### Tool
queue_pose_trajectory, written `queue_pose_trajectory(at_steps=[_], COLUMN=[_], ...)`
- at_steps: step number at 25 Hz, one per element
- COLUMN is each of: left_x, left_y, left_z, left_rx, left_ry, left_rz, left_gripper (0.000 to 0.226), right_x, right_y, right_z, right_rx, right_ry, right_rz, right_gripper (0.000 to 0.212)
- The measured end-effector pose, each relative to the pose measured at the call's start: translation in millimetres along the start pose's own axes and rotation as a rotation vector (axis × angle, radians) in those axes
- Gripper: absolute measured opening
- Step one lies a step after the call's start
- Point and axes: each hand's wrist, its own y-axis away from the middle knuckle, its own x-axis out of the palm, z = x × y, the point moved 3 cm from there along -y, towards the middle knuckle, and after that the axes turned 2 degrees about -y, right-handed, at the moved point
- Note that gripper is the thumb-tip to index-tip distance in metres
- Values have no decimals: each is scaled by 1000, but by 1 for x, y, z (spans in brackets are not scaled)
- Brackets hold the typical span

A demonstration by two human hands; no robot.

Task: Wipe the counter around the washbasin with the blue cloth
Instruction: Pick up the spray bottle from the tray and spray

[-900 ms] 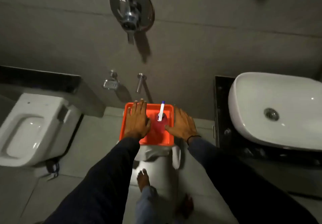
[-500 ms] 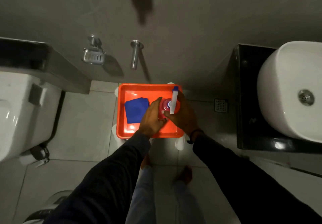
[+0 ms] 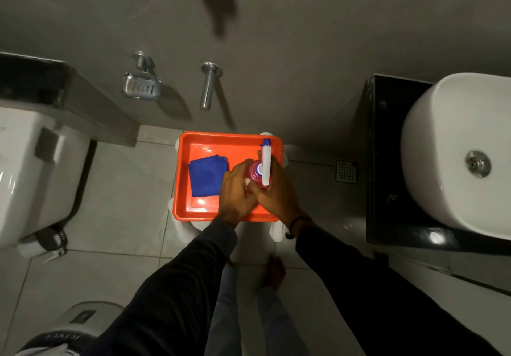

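A folded blue cloth (image 3: pixel 208 175) lies in the left half of an orange tray (image 3: pixel 193 145) that rests on a white stool. A pink spray bottle (image 3: pixel 258 174) with a white and blue nozzle stands in the tray's right half. My left hand (image 3: pixel 235 189) and my right hand (image 3: pixel 276 192) both wrap around the bottle from either side. The white washbasin (image 3: pixel 453 156) sits on a black counter (image 3: pixel 384 134) at the right, well away from both hands.
A white toilet (image 3: pixel 36 173) stands at the left with a black ledge above it. A soap dish (image 3: pixel 141 88) and a chrome spout (image 3: pixel 208 86) stick out of the grey wall. A floor drain (image 3: pixel 345 171) lies between tray and counter. My bare feet stand below the stool.
Both hands left the tray's rim and closed around the spray bottle, uncovering the blue cloth. The view tilted downward and has barely moved in the last half second.
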Motion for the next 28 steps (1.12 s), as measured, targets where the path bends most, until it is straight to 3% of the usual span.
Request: queue_pose_trajectory(at_steps=[5, 8, 12, 16, 20, 24, 28], left_x=[-5, -3, 12, 30, 28, 17, 23], left_y=[46, 73, 104, 129, 135, 136, 142], left_z=[-27, -42, -51, -35, -18, -12, -4], left_rx=[-72, -116, -266, -399, -499, -606, -594], left_ry=[179, 301, 389, 424, 490, 487, 530], left_rz=[-141, -160, -174, -113, -125, -57, -20], left_gripper=[55, 64, 66, 40, 31, 58, 29], right_x=[-16, -19, -17, -3, 15, 24, 31], right_y=[8, 11, 20, 31, 34, 42, 50], right_z=[21, 41, 48, 28, 22, 22, 12], right_rx=[-105, -178, -170, -31, 49, 52, 111], right_ry=[-123, -152, -79, 91, 117, 160, 271], right_rz=[-21, 7, 197, 232, 351, 410, 325], right_gripper=[70, 52, 27, 34, 38, 45, 43])
